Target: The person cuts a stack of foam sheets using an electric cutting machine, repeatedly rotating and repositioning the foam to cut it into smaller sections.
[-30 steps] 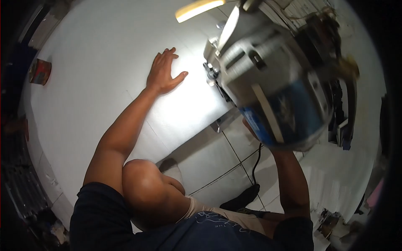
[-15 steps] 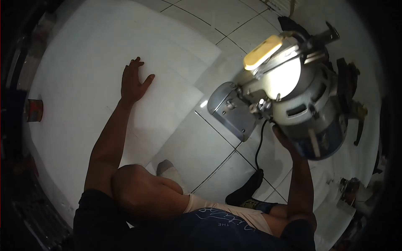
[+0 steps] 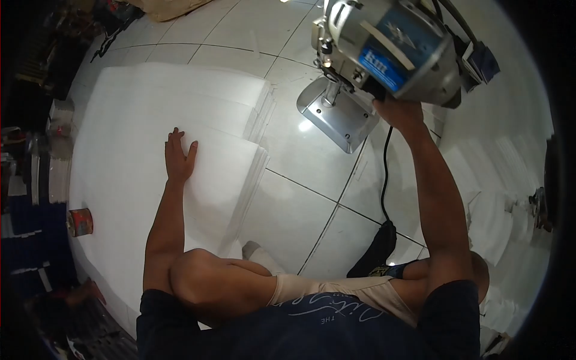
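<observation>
My left hand (image 3: 179,157) lies flat with its fingers spread on a thick stack of white sheet material (image 3: 126,138), probably fabric. The stack has cut, layered edges on its right side, with a step between two parts. My right hand (image 3: 403,114) is closed at the rear of an electric cloth cutting machine (image 3: 393,51), whose motor housing carries a blue "km" label. Its fingers are partly hidden behind the housing. The machine's metal base plate (image 3: 339,117) stands over the tiled floor, to the right of the stack and apart from it.
A black power cord (image 3: 386,174) hangs from the machine towards my foot in a black sock (image 3: 373,249). A red can (image 3: 80,222) stands on the stack's left edge. More white layered material (image 3: 504,180) is at the right. Brown material (image 3: 171,7) lies at the top.
The view has shifted. The machine has turned and moved farther from me, with my right arm stretched out more. My left hand stays flat on the white stack.
</observation>
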A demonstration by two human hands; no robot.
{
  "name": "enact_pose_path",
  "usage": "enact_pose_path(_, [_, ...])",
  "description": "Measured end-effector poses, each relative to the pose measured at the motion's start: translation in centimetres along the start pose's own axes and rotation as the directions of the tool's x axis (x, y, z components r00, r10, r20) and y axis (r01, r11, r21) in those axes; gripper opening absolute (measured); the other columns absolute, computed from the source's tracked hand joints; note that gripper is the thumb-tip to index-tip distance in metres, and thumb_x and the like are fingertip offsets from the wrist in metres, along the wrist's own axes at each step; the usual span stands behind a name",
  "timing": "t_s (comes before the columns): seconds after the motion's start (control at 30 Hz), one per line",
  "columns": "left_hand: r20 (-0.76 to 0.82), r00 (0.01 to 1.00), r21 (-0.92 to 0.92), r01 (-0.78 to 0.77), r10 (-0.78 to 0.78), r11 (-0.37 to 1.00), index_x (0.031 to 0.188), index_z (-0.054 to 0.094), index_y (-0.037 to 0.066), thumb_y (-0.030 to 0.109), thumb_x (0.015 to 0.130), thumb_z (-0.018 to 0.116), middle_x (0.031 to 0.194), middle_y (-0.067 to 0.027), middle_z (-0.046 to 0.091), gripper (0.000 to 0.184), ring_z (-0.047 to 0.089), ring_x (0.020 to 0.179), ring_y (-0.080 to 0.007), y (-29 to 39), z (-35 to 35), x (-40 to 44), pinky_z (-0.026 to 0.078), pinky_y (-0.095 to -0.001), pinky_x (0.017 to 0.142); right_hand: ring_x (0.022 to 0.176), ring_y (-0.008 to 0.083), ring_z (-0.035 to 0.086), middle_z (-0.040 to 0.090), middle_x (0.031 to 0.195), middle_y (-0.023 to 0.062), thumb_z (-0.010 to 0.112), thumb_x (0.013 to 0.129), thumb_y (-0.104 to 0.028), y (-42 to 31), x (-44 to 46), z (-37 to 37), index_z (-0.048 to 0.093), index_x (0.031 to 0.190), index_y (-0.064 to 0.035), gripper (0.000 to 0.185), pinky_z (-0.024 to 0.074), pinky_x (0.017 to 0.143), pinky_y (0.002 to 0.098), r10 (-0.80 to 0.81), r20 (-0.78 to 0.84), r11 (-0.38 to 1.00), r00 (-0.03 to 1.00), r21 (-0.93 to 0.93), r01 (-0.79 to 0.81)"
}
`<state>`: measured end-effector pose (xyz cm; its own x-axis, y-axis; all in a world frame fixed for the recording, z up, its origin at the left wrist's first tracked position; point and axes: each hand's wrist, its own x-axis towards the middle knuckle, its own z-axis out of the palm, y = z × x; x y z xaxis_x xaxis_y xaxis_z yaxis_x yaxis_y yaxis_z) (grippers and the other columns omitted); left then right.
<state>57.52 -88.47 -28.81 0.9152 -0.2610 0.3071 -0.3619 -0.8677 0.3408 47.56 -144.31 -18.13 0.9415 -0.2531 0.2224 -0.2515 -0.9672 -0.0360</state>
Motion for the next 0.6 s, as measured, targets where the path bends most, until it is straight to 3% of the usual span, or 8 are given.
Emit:
enact_pose_path(0.07, [0.024, 0.999, 0.063, 0.023, -0.024, 0.998, 0.135, 0.049, -0.003, 0.037, 0.095, 0.062, 0.146, -0.0231, 0.046, 0.057, 0.038, 0.138, -0.0437, 0.3, -0.6, 0.5, 0.03, -0.0513, 0.114, 0.113, 0.0379, 0.062, 0.068, 0.114, 0.0205, 0.054, 0.085, -0.044, -0.6, 1.3, -0.5, 0.067, 0.12, -0.0083, 0.052, 0.0478, 0.1, 0.0451, 0.08, 0.203, 0.996, 0.976, 0.024, -0.086])
enact_pose_path(0.13, [0.049, 0.997, 0.121, 0.046, -0.053, 0.992, 0.134, 0.05, -0.003, 0.038, 0.095, 0.063, 0.145, -0.023, 0.048, 0.058, 0.041, 0.137, -0.0427, 0.9, -1.2, 1.1, 0.032, -0.0497, 0.113, 0.112, 0.0371, 0.063, 0.069, 0.113, 0.0196, 0.055, 0.085, -0.044, -1.0, 2.3, -0.5, 0.067, 0.118, -0.0081, 0.05, 0.0488, 0.099, 0.0449, 0.055, 0.208, 0.998, 0.977, 0.031, -0.062])
enact_pose_path(0.2, [-0.004, 0.988, -0.065, 0.156, -0.157, 0.986, 0.133, 0.054, -0.002, 0.034, 0.097, 0.062, 0.141, -0.0213, 0.053, 0.051, 0.044, 0.137, -0.0351, 2.1, -2.1, 2.9, 0.037, -0.0428, 0.111, 0.111, 0.0364, 0.064, 0.069, 0.111, 0.0187, 0.055, 0.085, -0.043, -1.6, 3.0, -0.4, 0.068, 0.116, -0.0079, 0.049, 0.0497, 0.098, 0.0447, 0.029, 0.214, 0.998, 0.976, 0.04, -0.039])
enact_pose_path(0.27, [-0.041, 0.987, -0.111, 0.15, -0.155, 0.982, 0.128, 0.059, -0.002, 0.042, 0.095, 0.062, 0.138, -0.0202, 0.056, 0.054, 0.05, 0.131, -0.0349, 3.5, -2.0, 5.3, 0.041, -0.0422, 0.108, 0.107, 0.0352, 0.066, 0.07, 0.11, 0.0186, 0.055, 0.085, -0.042, -2.1, 3.6, -0.8, 0.068, 0.113, -0.0063, 0.047, 0.0524, 0.093, 0.0433, 0.016, 0.257, 0.995, 0.966, 0.088, -0.04])
enact_pose_path(0.4, [0.161, 0.984, -0.058, -0.069, 0.077, 0.996, 0.128, 0.06, 0.001, 0.045, 0.096, 0.06, 0.137, -0.0197, 0.057, 0.054, 0.052, 0.129, -0.0346, 7.9, -1.8, 12.7, 0.041, -0.0418, 0.108, 0.1, 0.035, 0.069, 0.071, 0.106, 0.018, 0.055, 0.085, -0.041, -4.1, 4.8, -0.2, 0.069, 0.109, -0.0047, 0.046, 0.0553, 0.087, 0.0429, 0.037, 0.154, 0.992, 0.987, 0.112, -0.054])
enact_pose_path(0.5, [0.298, 0.953, -0.014, -0.057, 0.059, 0.998, 0.128, 0.061, 0.003, 0.05, 0.095, 0.056, 0.137, -0.0193, 0.057, 0.058, 0.052, 0.129, -0.0343, 12.1, -0.4, 17.2, 0.041, -0.0411, 0.108, 0.097, 0.034, 0.07, 0.072, 0.103, 0.017, 0.055, 0.086, -0.039, -5.0, 6.0, -0.2, 0.069, 0.106, -0.0038, 0.043, 0.0566, 0.084, 0.0434, 0.034, 0.188, 0.993, 0.982, 0.104, -0.055])
enact_pose_path(0.6, [0.274, 0.962, 0.064, -0.031, 0.013, 0.997, 0.13, 0.06, 0.004, 0.056, 0.095, 0.052, 0.141, -0.018, 0.055, 0.063, 0.049, 0.133, -0.0338, 13.8, 1.3, 19.3, 0.038, -0.0416, 0.11, 0.094, 0.0333, 0.07, 0.072, 0.098, 0.0174, 0.059, 0.086, -0.037, -5.5, 6.0, -0.2, 0.07, 0.104, -0.0056, 0.038, 0.0573, 0.082, 0.0452, 0.028, 0.211, 0.998, 0.977, 0.054, -0.04])
